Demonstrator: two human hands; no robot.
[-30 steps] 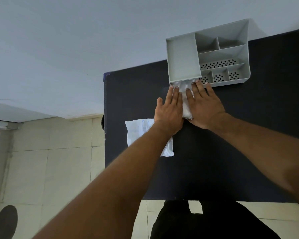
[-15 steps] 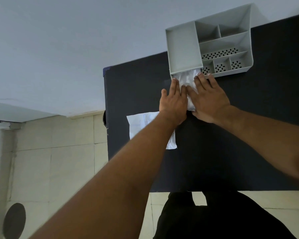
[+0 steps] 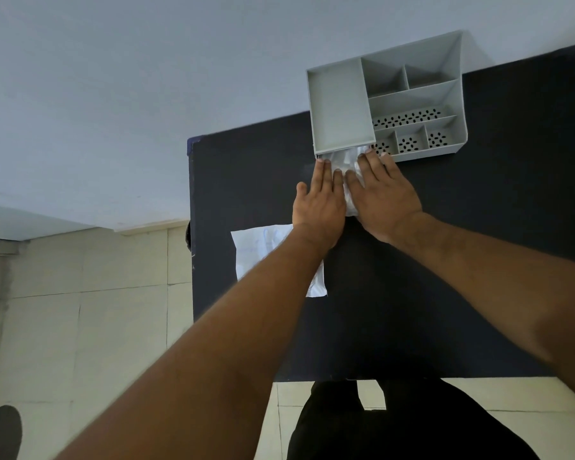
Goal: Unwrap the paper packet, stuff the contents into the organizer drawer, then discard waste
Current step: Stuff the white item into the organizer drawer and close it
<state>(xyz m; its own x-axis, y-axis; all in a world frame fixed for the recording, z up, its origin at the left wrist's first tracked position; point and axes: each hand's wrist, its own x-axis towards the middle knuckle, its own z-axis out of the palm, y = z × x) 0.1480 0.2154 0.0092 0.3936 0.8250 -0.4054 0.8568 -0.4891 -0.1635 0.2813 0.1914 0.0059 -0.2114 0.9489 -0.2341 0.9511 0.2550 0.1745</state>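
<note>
A grey organizer (image 3: pixel 415 94) stands at the far edge of the dark table (image 3: pixel 445 277), against the wall. A crumpled white bundle of contents (image 3: pixel 344 161) sticks out of the drawer opening at the organizer's lower left front. My left hand (image 3: pixel 319 204) and my right hand (image 3: pixel 384 197) lie flat side by side on the bundle, fingertips at the drawer mouth, pressing it. Part of the bundle shows between my palms. The white paper wrapper (image 3: pixel 263 247) lies flat on the table, partly hidden under my left forearm.
The organizer's top has several open compartments, some with perforated floors (image 3: pixel 409 117). The table's left edge (image 3: pixel 190 227) drops to a tiled floor (image 3: pixel 80 310). A dark round object (image 3: pixel 0 433) sits on the floor at the lower left.
Both hands stay pressed on the white bundle at the drawer mouth; the bundle sits slightly deeper under the organizer. The camera view shifted a little.
</note>
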